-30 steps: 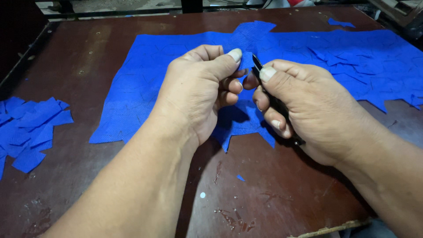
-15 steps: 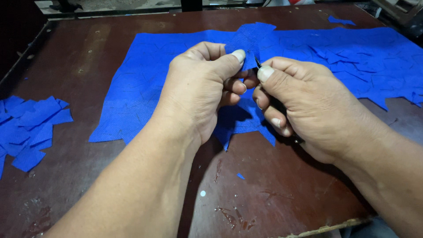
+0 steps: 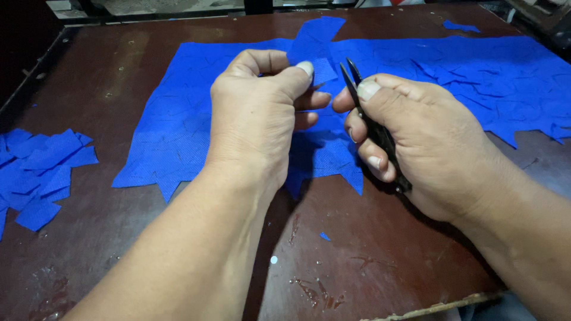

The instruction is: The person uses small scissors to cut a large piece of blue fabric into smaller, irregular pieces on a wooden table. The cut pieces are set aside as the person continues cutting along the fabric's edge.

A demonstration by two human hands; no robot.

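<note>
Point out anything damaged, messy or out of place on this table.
The dark brown wooden table is scuffed and scratched near its front edge. A tiny blue fabric scrap lies loose there. The large blue fabric sheet has a jagged cut edge. The left hand pinches fabric; the right hand holds black thread snips.

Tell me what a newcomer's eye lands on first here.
The two hands at centre: the left hand pinches a blue fabric piece, the right hand grips black thread snips with blades parted. Under them, a big blue fabric sheet covers the dark brown table; cut blue pieces pile at the left edge.
</note>
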